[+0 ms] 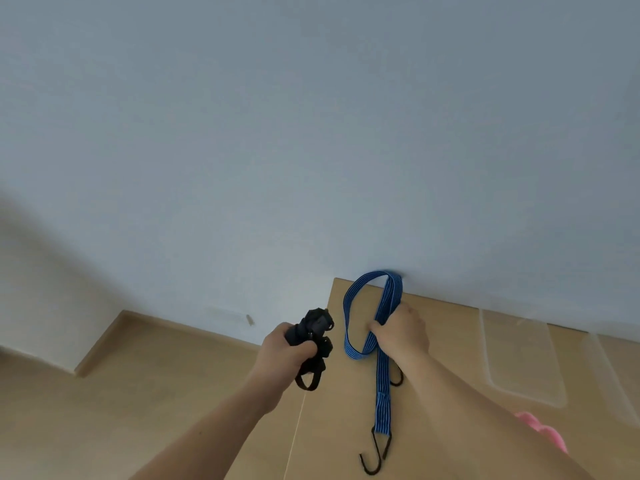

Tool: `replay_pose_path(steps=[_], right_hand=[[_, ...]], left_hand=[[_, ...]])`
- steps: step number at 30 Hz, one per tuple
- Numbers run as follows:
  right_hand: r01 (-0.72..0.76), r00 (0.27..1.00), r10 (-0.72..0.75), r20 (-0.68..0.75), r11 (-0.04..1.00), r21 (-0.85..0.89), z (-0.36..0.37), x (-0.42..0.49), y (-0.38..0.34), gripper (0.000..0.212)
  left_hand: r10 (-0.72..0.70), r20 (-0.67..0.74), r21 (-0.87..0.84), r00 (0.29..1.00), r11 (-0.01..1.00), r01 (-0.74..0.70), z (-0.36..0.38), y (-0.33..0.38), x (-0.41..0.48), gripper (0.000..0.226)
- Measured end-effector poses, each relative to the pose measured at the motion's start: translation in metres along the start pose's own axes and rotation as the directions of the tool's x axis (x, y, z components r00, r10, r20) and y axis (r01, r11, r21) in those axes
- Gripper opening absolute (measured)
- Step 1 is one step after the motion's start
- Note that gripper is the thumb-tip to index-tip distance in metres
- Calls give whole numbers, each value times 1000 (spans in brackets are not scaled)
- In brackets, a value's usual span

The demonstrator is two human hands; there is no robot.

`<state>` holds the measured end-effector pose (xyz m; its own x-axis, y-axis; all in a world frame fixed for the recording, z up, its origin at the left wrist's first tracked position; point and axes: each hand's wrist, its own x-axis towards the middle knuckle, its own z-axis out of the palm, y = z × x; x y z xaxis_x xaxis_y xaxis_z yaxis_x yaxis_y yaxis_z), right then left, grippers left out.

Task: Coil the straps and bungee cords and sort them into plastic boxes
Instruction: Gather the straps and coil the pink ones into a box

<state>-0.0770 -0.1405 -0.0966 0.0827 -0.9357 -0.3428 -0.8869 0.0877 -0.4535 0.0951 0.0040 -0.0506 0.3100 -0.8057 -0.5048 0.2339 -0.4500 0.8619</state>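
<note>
My left hand (285,353) grips a bunched black strap (317,344), held in the air just off the table's left edge; a loop of it hangs below my fist. My right hand (401,332) pinches a flat blue striped bungee cord (356,299) where its folds cross on the wooden table (332,427). One blue loop reaches back to the wall. The cord's long end runs toward me and ends in black metal hooks (375,455). Another black hook (397,377) shows under my right wrist.
Two clear plastic boxes (523,362) stand at the table's right side against the blue-grey wall. Something pink (543,433) lies at the right behind my forearm. Wooden floor (138,375) lies to the left of the table.
</note>
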Motion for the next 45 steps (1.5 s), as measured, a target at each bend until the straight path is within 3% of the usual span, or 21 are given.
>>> replay_pose_path(steps=[2,5,8,11,17,21,23,26,30,33,37,41,43,45], right_hand=[[27,1000,-27,16,998,-52,11,-4,-4,33],[10,999,-16,43,993,119,6,-8,-4,15],[52,998,-57,10,962,270,-23,-11,-2,22],[106,987,-139,79,938,331,-62,-24,-6,36],[98,990,-138,33,833,545,-134,-62,-29,35],[209,965,-262,27,825,525,-175,-90,-43,32],[237,947,-319,46,788,569,-190,-104,-46,31],[250,924,-378,57,712,656,-205,-123,-47,26],[249,925,-381,20,643,724,-223,-149,-34,23],[255,936,-349,-45,584,771,-231,-168,-14,21],[324,941,-291,-174,625,710,-236,-195,18,18],[342,927,-326,-183,545,765,-239,-228,52,31],[325,938,-289,-192,535,780,-245,-245,72,38],[326,940,-279,-196,572,753,-251,-262,97,30]], left_hand=[[-5,8,-14,1000,1000,5,1,-1,1,27],[8,28,-11,1000,1000,-8,4,3,4,41],[53,42,98,998,994,-57,8,16,7,50],[108,110,202,988,971,-129,16,37,6,54],[52,450,315,892,925,-213,58,79,-16,63],[145,442,379,885,864,-331,84,104,-34,41],[99,536,410,838,837,-362,90,118,-44,36],[27,679,380,733,842,-382,101,132,-61,41],[86,627,278,774,904,-325,114,143,-71,48],[69,667,219,742,933,-284,126,143,-80,37],[86,700,148,709,954,-262,147,139,-105,30],[158,696,100,700,945,-313,175,140,-136,42],[168,715,98,678,937,-336,191,137,-154,36],[191,742,72,643,931,-359,207,132,-175,28]])
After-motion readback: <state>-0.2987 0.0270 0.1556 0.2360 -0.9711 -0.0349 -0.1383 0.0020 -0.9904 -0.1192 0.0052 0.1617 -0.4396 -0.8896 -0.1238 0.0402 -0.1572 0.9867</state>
